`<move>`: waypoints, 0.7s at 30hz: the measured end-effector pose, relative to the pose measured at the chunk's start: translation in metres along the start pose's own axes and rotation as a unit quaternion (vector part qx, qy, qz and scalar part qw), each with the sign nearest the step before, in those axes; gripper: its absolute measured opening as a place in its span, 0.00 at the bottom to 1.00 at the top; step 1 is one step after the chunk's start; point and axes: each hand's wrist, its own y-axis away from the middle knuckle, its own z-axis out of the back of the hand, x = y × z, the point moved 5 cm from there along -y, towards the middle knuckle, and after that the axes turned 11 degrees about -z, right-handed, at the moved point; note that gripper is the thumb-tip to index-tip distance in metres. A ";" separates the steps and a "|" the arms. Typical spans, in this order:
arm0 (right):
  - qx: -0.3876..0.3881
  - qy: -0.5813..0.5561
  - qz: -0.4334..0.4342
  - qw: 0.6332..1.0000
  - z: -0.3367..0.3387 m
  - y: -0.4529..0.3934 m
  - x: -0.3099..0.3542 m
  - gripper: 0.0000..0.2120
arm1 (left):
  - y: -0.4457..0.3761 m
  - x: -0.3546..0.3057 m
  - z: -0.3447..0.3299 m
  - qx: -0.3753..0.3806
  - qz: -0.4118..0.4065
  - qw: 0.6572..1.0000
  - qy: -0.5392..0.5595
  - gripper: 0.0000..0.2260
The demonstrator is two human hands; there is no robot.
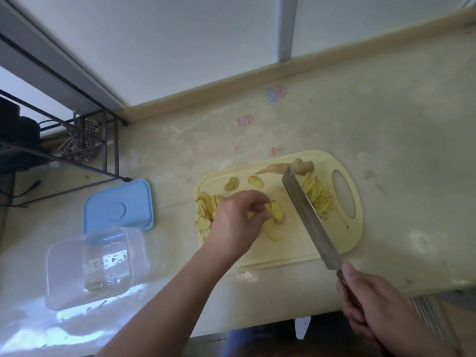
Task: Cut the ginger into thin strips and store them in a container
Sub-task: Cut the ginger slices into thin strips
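knife handle [346, 284]: mostly hidden inside right hand [373, 305]
ginger slices [206, 210]: partly covered by left hand [237, 222]

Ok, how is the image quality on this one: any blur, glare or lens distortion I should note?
Head view: wide-angle bending curves the counter edge and wall lines; the whole frame is soft, with the left hand slightly smeared over the ginger slices; bright reflections wash out the clear container and the counter below it; the knife blade shows mild sheen.

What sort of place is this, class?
Most likely a home kitchen: a cutting board with sliced ginger on a worn counter, a cleaver, and a clear storage container.
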 end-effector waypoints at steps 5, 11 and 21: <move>0.011 -0.023 -0.009 1.000 0.000 -0.004 -0.006 0.37 | -0.016 0.004 -0.018 -0.030 0.050 0.998 0.016 0.09; 0.013 -0.006 -0.008 1.000 0.001 -0.005 -0.007 0.39 | -0.004 0.005 -0.021 -0.069 -0.079 0.985 -0.138 0.04; 0.012 0.005 0.013 1.000 0.003 -0.005 -0.006 0.43 | 0.048 -0.002 -0.036 0.007 -0.198 0.935 -0.295 0.07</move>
